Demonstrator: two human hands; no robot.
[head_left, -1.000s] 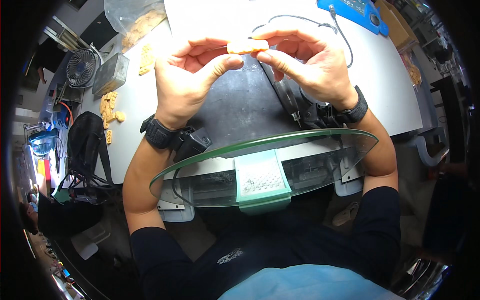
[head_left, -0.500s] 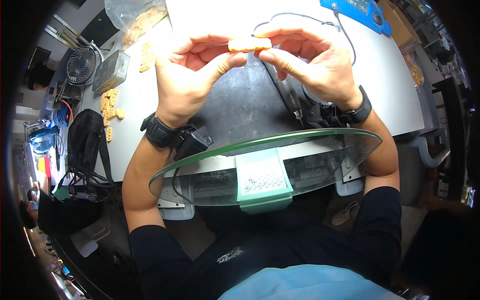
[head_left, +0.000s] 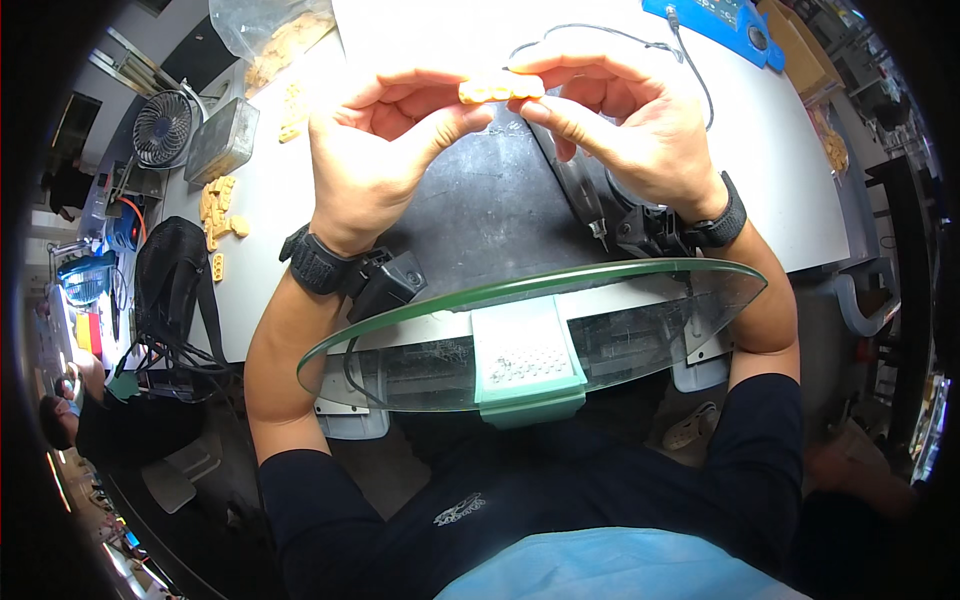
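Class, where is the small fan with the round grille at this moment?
In the head view, the small fan with the round grille stands at the far left of the white table, beside a grey rectangular box.

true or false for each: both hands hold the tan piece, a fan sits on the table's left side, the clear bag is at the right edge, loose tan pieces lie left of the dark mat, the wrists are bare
1. Both the left hand and the right hand pinch the small tan piece. True.
2. A small fan sits at the table's left side. True.
3. The clear bag lies at the right edge. False: it lies at the far left, beyond the fan.
4. Loose tan pieces lie left of the dark mat. True.
5. Both wrists are bare. False: each wears a black band.
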